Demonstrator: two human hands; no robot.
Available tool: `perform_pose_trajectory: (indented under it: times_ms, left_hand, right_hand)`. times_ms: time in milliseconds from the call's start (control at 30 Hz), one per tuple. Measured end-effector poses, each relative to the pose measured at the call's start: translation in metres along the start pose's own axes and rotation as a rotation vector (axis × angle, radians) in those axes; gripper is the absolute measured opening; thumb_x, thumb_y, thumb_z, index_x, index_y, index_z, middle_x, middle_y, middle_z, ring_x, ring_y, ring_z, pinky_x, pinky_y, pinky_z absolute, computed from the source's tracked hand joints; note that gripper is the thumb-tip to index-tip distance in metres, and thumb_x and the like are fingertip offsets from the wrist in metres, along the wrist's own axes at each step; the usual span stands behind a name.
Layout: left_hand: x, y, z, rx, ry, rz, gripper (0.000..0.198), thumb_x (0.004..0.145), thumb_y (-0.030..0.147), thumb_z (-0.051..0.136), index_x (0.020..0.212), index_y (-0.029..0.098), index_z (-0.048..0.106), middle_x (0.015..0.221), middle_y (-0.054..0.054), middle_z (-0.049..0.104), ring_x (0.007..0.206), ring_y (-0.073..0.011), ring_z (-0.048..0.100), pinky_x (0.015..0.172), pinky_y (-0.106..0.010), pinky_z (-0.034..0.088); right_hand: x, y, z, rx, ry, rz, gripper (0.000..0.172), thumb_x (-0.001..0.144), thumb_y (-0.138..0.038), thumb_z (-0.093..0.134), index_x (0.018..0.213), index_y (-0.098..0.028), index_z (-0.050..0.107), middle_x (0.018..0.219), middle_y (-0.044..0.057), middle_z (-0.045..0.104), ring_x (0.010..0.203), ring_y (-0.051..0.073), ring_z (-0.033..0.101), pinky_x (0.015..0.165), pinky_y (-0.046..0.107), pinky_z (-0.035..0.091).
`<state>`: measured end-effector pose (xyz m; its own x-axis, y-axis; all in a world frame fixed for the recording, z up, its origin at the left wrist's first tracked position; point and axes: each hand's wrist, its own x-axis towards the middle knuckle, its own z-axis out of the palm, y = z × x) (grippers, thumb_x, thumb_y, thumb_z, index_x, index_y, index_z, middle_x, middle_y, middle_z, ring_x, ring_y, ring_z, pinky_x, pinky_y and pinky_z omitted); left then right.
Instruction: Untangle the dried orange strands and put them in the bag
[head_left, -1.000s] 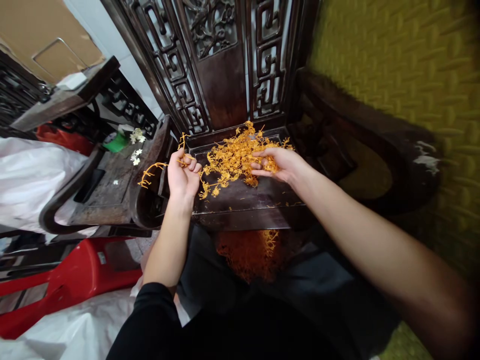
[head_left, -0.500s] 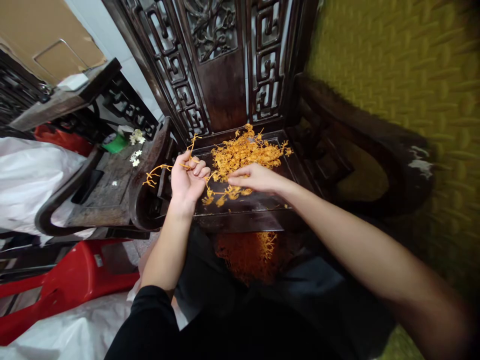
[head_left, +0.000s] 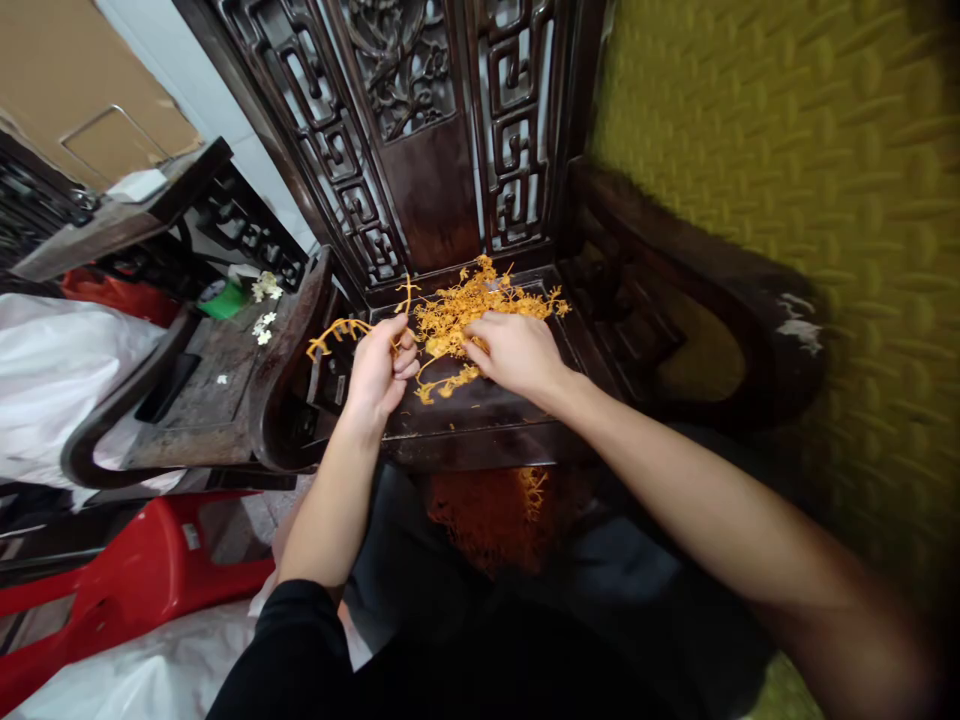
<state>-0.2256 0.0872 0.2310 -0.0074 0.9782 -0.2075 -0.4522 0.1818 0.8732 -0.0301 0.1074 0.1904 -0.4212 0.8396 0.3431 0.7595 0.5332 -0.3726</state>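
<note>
My left hand (head_left: 381, 370) is closed around thin orange-yellow branched stems (head_left: 341, 330), whose ends stick out to the left and above the fist. Beside it, a heap of small orange-yellow flower-like pieces (head_left: 454, 310) lies on the dark wooden chair seat (head_left: 480, 425). My right hand (head_left: 521, 350) reaches into the near right side of this heap, its fingers curled and pinching at the pieces. Its fingertips are partly hidden, so the exact piece is unclear. A loose strand with clusters (head_left: 448, 385) lies on the seat between both hands.
A carved chair back (head_left: 431, 190) rises behind the heap, with a curved armrest (head_left: 750, 370) on the right. Left stands another wooden chair holding green tape (head_left: 223, 299) and white pieces (head_left: 262, 328). A red plastic stool (head_left: 150, 565) and white sacks (head_left: 60, 370) are lower left.
My right hand has moved up and deeper into the heap, its fingers curling more. My left fist has tightened on the stems and turned slightly. The view has shifted a little.
</note>
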Motion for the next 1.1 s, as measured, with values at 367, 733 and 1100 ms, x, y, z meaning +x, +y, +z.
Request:
perform_pose_trajectory:
  times_ms: [367, 733, 1100]
  left_hand:
    - [-0.009, -0.024, 0.019, 0.415, -0.16, -0.035, 0.048, 0.07, 0.038, 0.088, 0.103, 0.017, 0.06, 0.068, 0.004, 0.059, 0.04, 0.0006, 0.033, 0.038, -0.016, 0.018]
    - [-0.005, -0.031, 0.017, 0.326, -0.107, 0.072, 0.04, 0.083, 0.05, 0.074, 0.084, 0.012, 0.063, 0.071, 0.0, 0.063, 0.036, 0.001, 0.031, 0.038, -0.018, 0.018]
    - [-0.001, -0.062, 0.03, 0.466, 0.009, 0.165, 0.04, 0.082, 0.051, 0.072, 0.071, 0.018, 0.052, 0.05, 0.007, 0.044, 0.04, -0.0047, 0.032, 0.041, -0.02, 0.024]
  right_hand:
    - [-0.004, 0.003, -0.013, 0.033, 0.291, -0.05, 0.061, 0.098, -0.041, 0.056, 0.153, -0.015, 0.048, 0.12, 0.015, 0.071, 0.097, 0.025, 0.068, 0.078, 0.035, 0.052]
    - [0.007, 0.002, 0.003, 0.861, 0.207, 0.264, 0.063, 0.088, -0.067, 0.06, 0.121, -0.014, 0.071, 0.08, 0.007, 0.071, 0.074, 0.02, 0.065, 0.07, 0.034, 0.051]
    - [0.006, -0.025, 0.018, 0.653, 0.509, 0.341, 0.072, 0.086, -0.06, 0.065, 0.143, -0.016, 0.053, 0.101, 0.011, 0.068, 0.093, 0.026, 0.065, 0.087, 0.043, 0.052]
